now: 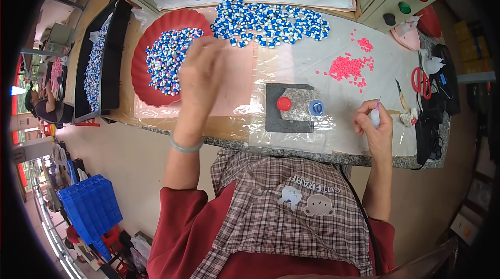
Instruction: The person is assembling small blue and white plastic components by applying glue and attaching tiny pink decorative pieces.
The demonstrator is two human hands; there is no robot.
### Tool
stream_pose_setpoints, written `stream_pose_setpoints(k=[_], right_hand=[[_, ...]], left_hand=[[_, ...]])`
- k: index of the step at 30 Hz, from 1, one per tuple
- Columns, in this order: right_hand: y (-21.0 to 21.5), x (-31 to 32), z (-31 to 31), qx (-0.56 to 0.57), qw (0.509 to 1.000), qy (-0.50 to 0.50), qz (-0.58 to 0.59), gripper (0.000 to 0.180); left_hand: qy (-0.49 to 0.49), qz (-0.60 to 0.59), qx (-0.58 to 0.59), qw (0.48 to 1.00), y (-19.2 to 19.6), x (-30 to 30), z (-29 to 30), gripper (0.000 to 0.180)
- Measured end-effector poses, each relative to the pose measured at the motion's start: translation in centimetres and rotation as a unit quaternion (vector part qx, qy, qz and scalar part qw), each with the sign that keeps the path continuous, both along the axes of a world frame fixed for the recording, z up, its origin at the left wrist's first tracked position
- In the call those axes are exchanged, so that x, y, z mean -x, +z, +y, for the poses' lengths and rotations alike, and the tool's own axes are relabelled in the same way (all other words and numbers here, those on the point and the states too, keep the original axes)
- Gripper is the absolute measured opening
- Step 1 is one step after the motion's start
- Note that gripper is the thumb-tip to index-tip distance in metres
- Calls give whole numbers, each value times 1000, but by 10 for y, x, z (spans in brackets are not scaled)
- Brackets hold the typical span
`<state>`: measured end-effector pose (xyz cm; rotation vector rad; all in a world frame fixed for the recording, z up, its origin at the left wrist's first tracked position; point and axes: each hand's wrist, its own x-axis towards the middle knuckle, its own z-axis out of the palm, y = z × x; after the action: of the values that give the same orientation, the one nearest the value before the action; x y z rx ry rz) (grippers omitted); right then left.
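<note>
Head view: the left hand (200,78) reaches over the rim of the red tray (139,68), which is heaped with blue-and-white pieces (165,59); its fingers are blurred, so whether they pinch a piece cannot be told. The right hand (374,125) rests near the desk edge, fingers pressed around a small white bottle (375,117) with a thin tip. Between the hands stands a dark block (291,108) bearing a red cap (284,103) and a blue piece (316,107). A careless sweep of the reaching arm could probably scatter pieces off the tray. The desk (323,70) is covered with clear film; pink beads (348,66) and scissors (421,81) lie to the right. Blue crates (91,207) stand on the floor.
</note>
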<state>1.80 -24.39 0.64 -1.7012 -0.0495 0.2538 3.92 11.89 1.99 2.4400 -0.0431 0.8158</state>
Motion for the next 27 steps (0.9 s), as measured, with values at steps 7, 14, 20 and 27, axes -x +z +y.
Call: stream_pose_setpoints(k=[7, 14, 20, 27], right_hand=[[8, 2, 5, 0, 1000, -4, -2, 10], [3, 4, -2, 5, 1000, 0, -1, 18], [8, -2, -3, -68, 997, 18, -19, 25], [14, -5, -1, -115, 992, 39, -35, 21]], left_hand=[[-147, 22, -42, 988, -40, -46, -47, 16], [-142, 16, -110, 984, -49, -62, -47, 19], [-212, 211, 405, 864, -15, -32, -59, 20], [-293, 275, 637, 658, 2, 10, -85, 14]])
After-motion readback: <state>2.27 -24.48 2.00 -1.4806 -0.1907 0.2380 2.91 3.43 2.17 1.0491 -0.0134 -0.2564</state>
